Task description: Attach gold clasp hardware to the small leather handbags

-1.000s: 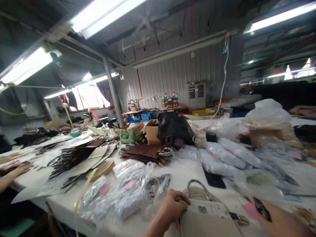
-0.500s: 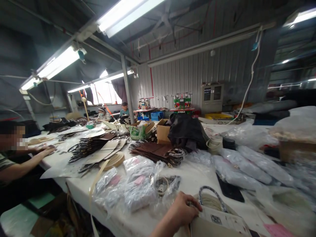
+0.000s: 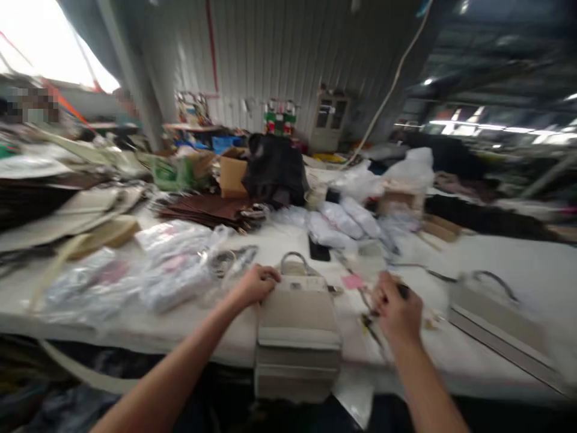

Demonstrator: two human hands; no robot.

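Observation:
A pale beige handbag with a curved grey top handle lies at the table's front edge, its lower part hanging over. My left hand is closed on its upper left corner. To the right, my right hand is raised over the table, its fingers wrapped round a tool whose black end sticks out; blur hides its kind. A pink slip lies between the hands. Beneath my right hand are a thin dark strap and small metal pieces. A second pale handbag rests farther right.
Plastic-wrapped bundles lie on the left, beside a beige strip roll. Behind are stacked brown pieces, a cardboard box and a dark cloth heap. A black phone-like slab lies beyond the handbag. Two people are at the far left.
The view has swung right and down. My right hand has come into view holding a tool. More of the handbag shows, with my left hand still at its corner.

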